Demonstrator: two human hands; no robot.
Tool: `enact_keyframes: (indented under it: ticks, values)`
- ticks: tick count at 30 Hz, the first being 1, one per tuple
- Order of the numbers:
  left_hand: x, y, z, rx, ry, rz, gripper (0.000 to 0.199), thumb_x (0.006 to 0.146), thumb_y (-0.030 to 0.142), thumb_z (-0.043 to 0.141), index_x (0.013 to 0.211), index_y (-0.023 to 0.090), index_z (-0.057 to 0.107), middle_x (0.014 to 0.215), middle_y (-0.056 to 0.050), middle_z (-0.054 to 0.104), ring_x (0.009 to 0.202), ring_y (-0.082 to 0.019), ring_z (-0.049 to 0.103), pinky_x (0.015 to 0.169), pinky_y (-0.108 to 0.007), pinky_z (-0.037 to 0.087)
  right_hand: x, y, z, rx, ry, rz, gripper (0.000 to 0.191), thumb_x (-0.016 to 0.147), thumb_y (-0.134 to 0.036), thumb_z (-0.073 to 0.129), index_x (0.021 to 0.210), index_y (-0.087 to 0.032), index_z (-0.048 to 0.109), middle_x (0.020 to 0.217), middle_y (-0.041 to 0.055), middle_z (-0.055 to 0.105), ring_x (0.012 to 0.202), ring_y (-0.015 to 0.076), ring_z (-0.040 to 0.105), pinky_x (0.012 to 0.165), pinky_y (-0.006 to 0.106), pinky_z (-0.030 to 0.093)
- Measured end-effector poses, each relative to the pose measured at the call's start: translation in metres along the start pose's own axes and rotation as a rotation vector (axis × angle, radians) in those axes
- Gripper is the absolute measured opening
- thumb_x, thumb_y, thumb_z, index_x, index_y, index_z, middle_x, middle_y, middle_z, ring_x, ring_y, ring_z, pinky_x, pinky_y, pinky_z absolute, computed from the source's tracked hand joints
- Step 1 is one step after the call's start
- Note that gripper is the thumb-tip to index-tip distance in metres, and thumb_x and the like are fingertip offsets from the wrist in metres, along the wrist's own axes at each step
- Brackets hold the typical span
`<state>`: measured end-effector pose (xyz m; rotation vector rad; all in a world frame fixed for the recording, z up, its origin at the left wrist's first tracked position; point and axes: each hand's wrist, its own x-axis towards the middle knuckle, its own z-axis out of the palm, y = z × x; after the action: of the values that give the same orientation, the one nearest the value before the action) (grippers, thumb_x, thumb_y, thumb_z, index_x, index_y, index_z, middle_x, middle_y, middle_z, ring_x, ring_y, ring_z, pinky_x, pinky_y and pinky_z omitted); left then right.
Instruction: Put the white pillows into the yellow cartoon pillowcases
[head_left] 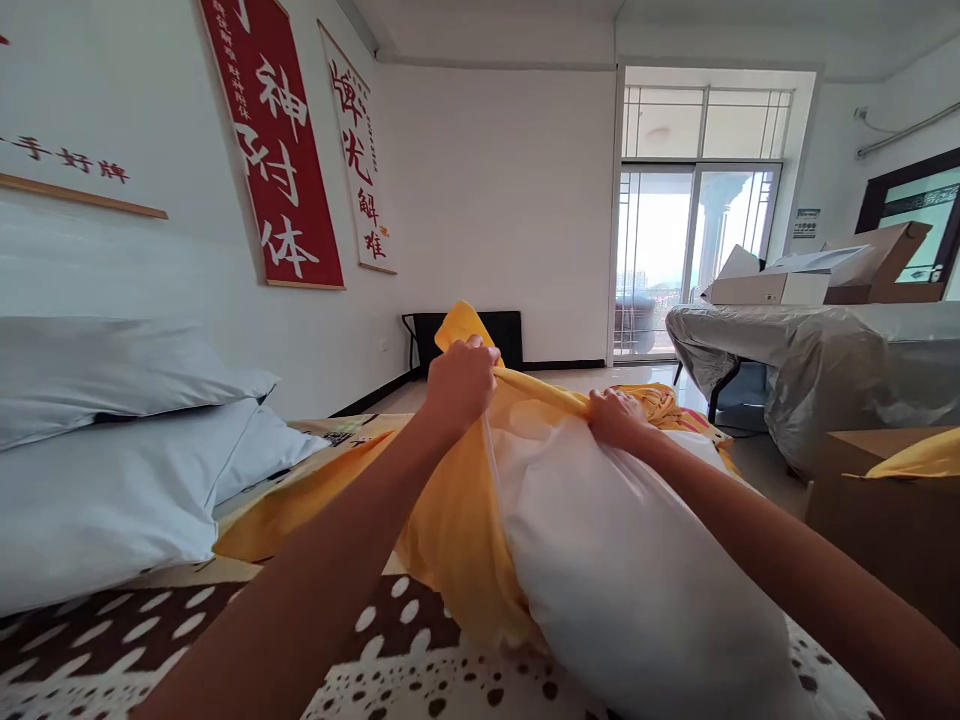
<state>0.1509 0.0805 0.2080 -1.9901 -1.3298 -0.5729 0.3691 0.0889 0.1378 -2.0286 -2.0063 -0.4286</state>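
A yellow pillowcase is partly over a plump white pillow that lies in front of me. My left hand is closed on the pillowcase cloth at its upper edge, and a flap of cloth sticks up beyond the fist. Farther right, my right hand grips the edge of the same pillowcase, close against the pillow's far end. The cloth is stretched between both hands. Much of the white pillow is bare on the near right side.
White pillows are stacked at the left on a brown-and-white dotted bedspread. Crumpled yellow cloth lies beyond my right hand. A plastic-covered table with boxes stands right, and a cardboard box is nearer.
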Motion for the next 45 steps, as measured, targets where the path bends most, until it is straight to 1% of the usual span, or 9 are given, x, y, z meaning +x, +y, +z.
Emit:
enact_keyframes:
  ticks: [5,11,15,19,24,27,33,36,45]
  values:
    - [-0.016,-0.015,0.061,0.023,-0.219,0.038,0.031,0.079,0.001,0.038,0.082,0.012,0.068,0.093,-0.012,0.064,0.092,-0.024,0.059,0.076,-0.036,0.045,-0.057,-0.048,0.031,0.235,-0.197,-0.559,0.053,0.086,-0.054,0.047,0.130,-0.025,0.048,0.125,0.0127,0.057,0.115,0.0314,0.052,0.094,0.049,0.039]
    - [-0.039,-0.029,0.098,0.025,-0.303,0.002,0.030,0.078,0.004,0.039,0.081,0.014,0.068,0.089,-0.014,0.065,0.090,-0.024,0.060,0.073,-0.033,0.043,-0.068,-0.062,0.083,0.175,-0.269,-0.622,0.054,0.086,-0.057,0.044,0.131,-0.027,0.050,0.134,0.0151,0.050,0.124,0.0381,0.041,0.094,0.064,0.033]
    - [-0.048,-0.017,0.091,0.006,-0.253,0.104,0.030,0.078,0.003,0.040,0.076,0.014,0.067,0.089,-0.013,0.066,0.092,-0.025,0.059,0.075,-0.035,0.042,-0.060,-0.064,0.097,0.184,-0.270,-0.622,0.049,0.087,-0.055,0.044,0.125,-0.026,0.054,0.130,0.0137,0.054,0.121,0.0367,0.044,0.094,0.062,0.033]
    - [-0.054,-0.011,0.062,0.010,-0.152,0.166,0.030,0.075,0.000,0.040,0.079,0.014,0.067,0.088,-0.013,0.064,0.090,-0.027,0.059,0.075,-0.037,0.042,-0.038,-0.052,0.064,0.293,-0.357,-0.608,0.037,0.080,-0.048,0.057,0.107,-0.023,0.063,0.107,0.0089,0.065,0.102,0.0294,0.056,0.086,0.046,0.042]
    - [-0.069,-0.004,0.017,0.043,0.094,0.243,0.027,0.072,-0.001,0.042,0.072,0.016,0.064,0.077,-0.008,0.062,0.077,-0.022,0.056,0.075,-0.036,0.043,-0.002,-0.013,0.024,0.274,0.010,-0.370,0.079,0.056,-0.036,0.078,0.126,-0.019,0.048,0.124,0.0135,0.054,0.111,0.0301,0.050,0.091,0.042,0.038]
    - [-0.087,0.010,0.002,0.068,0.274,0.382,0.021,0.068,0.000,0.047,0.069,0.016,0.061,0.077,-0.008,0.060,0.076,-0.023,0.053,0.072,-0.037,0.042,0.000,-0.004,0.049,0.280,-0.119,-0.421,0.107,0.050,-0.035,0.081,0.142,-0.021,0.029,0.138,0.0153,0.044,0.125,0.0338,0.040,0.101,0.045,0.030]
    - [-0.146,0.029,0.015,0.075,0.176,0.551,0.008,0.073,0.010,0.053,0.073,0.015,0.059,0.085,-0.009,0.060,0.084,-0.024,0.055,0.079,-0.039,0.041,-0.027,-0.026,0.107,0.193,-0.214,-0.379,0.044,0.079,-0.028,0.057,0.122,-0.020,0.053,0.103,0.0091,0.068,0.094,0.0243,0.064,0.075,0.028,0.043]
    - [-0.174,0.029,0.026,0.023,0.040,0.554,0.013,0.072,0.016,0.056,0.084,0.015,0.060,0.095,-0.010,0.062,0.091,-0.024,0.055,0.083,-0.039,0.041,-0.021,-0.033,0.092,0.132,-0.109,-0.291,0.036,0.084,-0.022,0.049,0.120,-0.019,0.054,0.098,0.0127,0.069,0.093,0.0275,0.064,0.075,0.031,0.041]
    - [-0.170,0.041,0.020,-0.097,0.161,0.640,0.011,0.075,0.011,0.047,0.080,0.016,0.057,0.085,-0.007,0.059,0.083,-0.022,0.053,0.082,-0.040,0.041,0.030,-0.041,-0.039,0.029,0.296,-0.083,0.037,0.087,-0.004,0.028,0.115,-0.013,0.051,0.098,0.0165,0.064,0.092,0.0267,0.060,0.074,0.034,0.036]
